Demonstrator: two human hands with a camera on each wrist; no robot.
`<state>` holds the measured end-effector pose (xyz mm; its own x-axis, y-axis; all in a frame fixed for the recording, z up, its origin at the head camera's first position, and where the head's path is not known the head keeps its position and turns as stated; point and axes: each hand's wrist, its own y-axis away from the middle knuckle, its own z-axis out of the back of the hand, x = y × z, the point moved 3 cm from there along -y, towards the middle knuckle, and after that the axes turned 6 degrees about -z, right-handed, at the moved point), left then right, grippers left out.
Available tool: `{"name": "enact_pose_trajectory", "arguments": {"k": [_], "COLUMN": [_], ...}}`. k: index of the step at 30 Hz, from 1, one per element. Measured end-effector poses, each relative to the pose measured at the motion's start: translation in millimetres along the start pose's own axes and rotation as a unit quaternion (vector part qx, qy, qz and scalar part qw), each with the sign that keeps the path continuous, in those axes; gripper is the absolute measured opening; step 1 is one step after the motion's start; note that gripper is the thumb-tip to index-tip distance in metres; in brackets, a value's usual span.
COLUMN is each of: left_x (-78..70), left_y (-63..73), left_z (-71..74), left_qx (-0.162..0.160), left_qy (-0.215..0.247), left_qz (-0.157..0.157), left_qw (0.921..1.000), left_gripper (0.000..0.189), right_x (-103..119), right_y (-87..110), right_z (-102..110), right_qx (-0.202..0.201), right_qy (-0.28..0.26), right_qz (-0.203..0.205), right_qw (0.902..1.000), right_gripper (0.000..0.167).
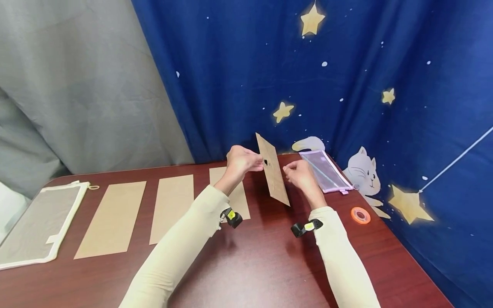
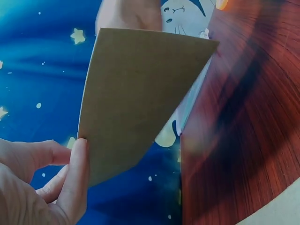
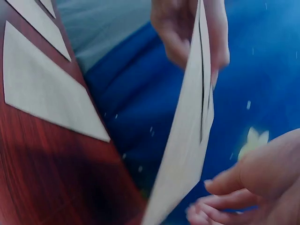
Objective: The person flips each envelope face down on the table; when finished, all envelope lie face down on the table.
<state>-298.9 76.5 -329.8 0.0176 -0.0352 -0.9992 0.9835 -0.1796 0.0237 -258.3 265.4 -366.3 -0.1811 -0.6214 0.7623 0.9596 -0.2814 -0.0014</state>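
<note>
A brown kraft paper envelope [image 1: 274,173] stands tilted above the table, a small dark mark on its face. My left hand [image 1: 242,162] pinches it by the left edge, thumb and fingers on either side, as the left wrist view also shows. Dark gaps between its paper layers appear in the right wrist view. Just right of the envelope is my right hand [image 1: 301,174], fingers loosely bent and apart from the paper, with nothing in them; it is blurred in the right wrist view. Three flat kraft pieces [image 1: 111,220] lie in a row to the left.
A white-edged mesh zip pouch [image 1: 57,239] lies at the table's far left. At the back right is a purple-edged clear pouch [image 1: 327,171], with an orange tape roll [image 1: 360,215] nearer me. Blue star-patterned and grey curtains hang behind the dark red table [image 1: 250,265].
</note>
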Motion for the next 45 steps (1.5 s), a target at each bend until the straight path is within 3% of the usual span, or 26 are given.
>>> {"name": "enact_pose_trajectory", "arguments": {"k": [3, 8, 11, 14, 21, 25, 33, 36, 38, 40, 43, 45], "left_x": [-1.4, -5.2, -6.1, -6.2, -9.6, -11.9, -4.5, 8.9, 22.2, 36.4, 53.7, 60.3], "left_y": [-0.6, -2.3, -3.3, -3.1, -1.7, 0.4, 7.3, 4.7, 0.9, -3.9, -11.3, -14.8], "left_z": [-1.2, -1.4, -0.4, -0.5, -6.6, -9.8, -8.8, -5.8, -4.5, -4.7, -7.2, -9.1], "left_qx": [-0.005, -0.023, -0.03, -0.037, -0.052, -0.054, -0.051, -0.057, -0.049, -0.031, 0.006, 0.024], "left_qy": [-0.005, -0.038, -0.046, -0.047, -0.094, -0.111, -0.151, -0.136, -0.099, -0.033, 0.063, 0.096], "left_qz": [-0.005, -0.008, -0.013, -0.014, -0.022, -0.033, -0.064, -0.045, -0.012, 0.033, 0.089, 0.108], "left_qw": [1.0, 0.999, 0.9984, 0.9981, 0.994, 0.9918, 0.9851, 0.988, 0.9939, 0.9984, 0.994, 0.9892], "left_gripper": [0.011, 0.008, 0.007, 0.007, 0.005, 0.004, 0.012, 0.016, 0.017, 0.018, 0.025, 0.028], "right_x": [26.0, 67.7, 79.6, 83.5, 83.3, 83.7, 77.7, 77.3, 77.8, 79.1, 81.3, 82.5], "right_y": [19.0, 50.1, 58.6, 63.6, 75.5, 77.5, 74.7, 74.1, 73.9, 73.8, 74.1, 74.9], "right_z": [7.0, 2.0, -5.1, -12.7, -23.5, -23.6, -15.1, -9.4, -6.4, -4.4, -3.0, -2.4], "right_qx": [-0.06, -0.037, -0.045, -0.088, -0.191, -0.217, -0.235, -0.237, -0.232, -0.224, -0.212, -0.204], "right_qy": [0.081, 0.113, 0.155, 0.202, 0.282, 0.294, 0.262, 0.24, 0.228, 0.217, 0.205, 0.197], "right_qz": [0.063, 0.133, 0.143, 0.143, 0.159, 0.156, 0.151, 0.149, 0.144, 0.135, 0.128, 0.126], "right_qw": [0.9929, 0.984, 0.9766, 0.9649, 0.9265, 0.9177, 0.924, 0.9296, 0.9346, 0.9404, 0.947, 0.9508], "right_gripper": [0.026, 0.022, 0.022, 0.023, 0.015, 0.015, 0.016, 0.017, 0.018, 0.019, 0.018, 0.017]}}
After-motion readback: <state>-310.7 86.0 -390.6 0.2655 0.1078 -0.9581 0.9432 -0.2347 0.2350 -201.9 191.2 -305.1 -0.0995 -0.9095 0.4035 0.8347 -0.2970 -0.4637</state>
